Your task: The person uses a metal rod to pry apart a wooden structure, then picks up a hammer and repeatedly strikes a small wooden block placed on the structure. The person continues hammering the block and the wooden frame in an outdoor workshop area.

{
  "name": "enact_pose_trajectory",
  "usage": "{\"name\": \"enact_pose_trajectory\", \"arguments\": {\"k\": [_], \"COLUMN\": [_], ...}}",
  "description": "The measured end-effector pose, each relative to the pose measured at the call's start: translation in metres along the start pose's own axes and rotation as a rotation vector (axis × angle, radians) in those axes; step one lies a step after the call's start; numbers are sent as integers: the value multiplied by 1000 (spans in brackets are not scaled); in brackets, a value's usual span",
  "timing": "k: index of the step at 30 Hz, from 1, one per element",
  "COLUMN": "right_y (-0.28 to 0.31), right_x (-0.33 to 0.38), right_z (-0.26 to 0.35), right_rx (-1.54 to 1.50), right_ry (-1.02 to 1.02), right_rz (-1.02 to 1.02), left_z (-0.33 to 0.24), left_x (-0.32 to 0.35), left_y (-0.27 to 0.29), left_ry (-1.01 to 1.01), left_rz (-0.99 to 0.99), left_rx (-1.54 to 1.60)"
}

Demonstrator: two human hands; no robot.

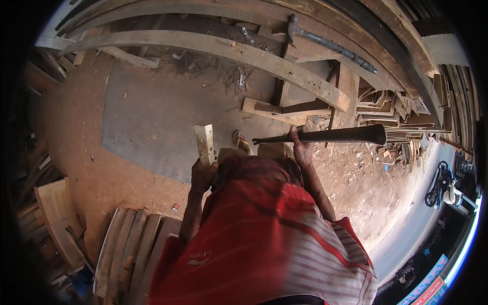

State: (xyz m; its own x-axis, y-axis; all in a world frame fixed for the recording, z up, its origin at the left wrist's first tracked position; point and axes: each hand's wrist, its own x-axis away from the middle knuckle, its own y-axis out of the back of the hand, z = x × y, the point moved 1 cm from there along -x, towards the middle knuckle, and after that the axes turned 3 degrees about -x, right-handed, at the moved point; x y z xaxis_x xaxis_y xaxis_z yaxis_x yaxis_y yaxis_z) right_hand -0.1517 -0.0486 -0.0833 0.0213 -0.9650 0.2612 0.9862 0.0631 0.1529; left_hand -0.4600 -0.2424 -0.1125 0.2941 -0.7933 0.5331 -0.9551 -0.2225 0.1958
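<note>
My left hand is closed around a short, pale wood piece, which points up and away from me. Held crosswise in my right hand is a long dark tool. Its thick black grip end points right, and its narrow tip, which looks forked, points left. The tool's exact kind is not clear. Both hands are low in front of my red shirt, apart from each other. A hammer with a dark wrapped handle lies on the timber bench beyond my right hand.
A long, pale beam spans the far side, near a wooden frame. Boards are stacked at the near left, beside a leaning panel. Cut wood is piled on the right. A motorbike stands beyond the dirt floor.
</note>
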Motion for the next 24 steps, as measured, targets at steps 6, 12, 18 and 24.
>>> {"name": "enact_pose_trajectory", "arguments": {"k": [6,12,18,24], "right_y": [9,25,75,152], "right_x": [-51,-66,-78,-81], "right_z": [-77,-116,-125,-91], "right_rx": [204,281,170,166], "right_ry": [-11,-63,-168,-164], "right_rz": [48,12,-29,-125], "left_z": [-11,-61,-90,-175], "left_x": [9,14,-21,-106], "left_y": [-12,-31,-63,-151], "left_ry": [-47,-16,-123,-155], "left_rz": [-59,-44,60,204], "left_rx": [130,67,109,553]}}
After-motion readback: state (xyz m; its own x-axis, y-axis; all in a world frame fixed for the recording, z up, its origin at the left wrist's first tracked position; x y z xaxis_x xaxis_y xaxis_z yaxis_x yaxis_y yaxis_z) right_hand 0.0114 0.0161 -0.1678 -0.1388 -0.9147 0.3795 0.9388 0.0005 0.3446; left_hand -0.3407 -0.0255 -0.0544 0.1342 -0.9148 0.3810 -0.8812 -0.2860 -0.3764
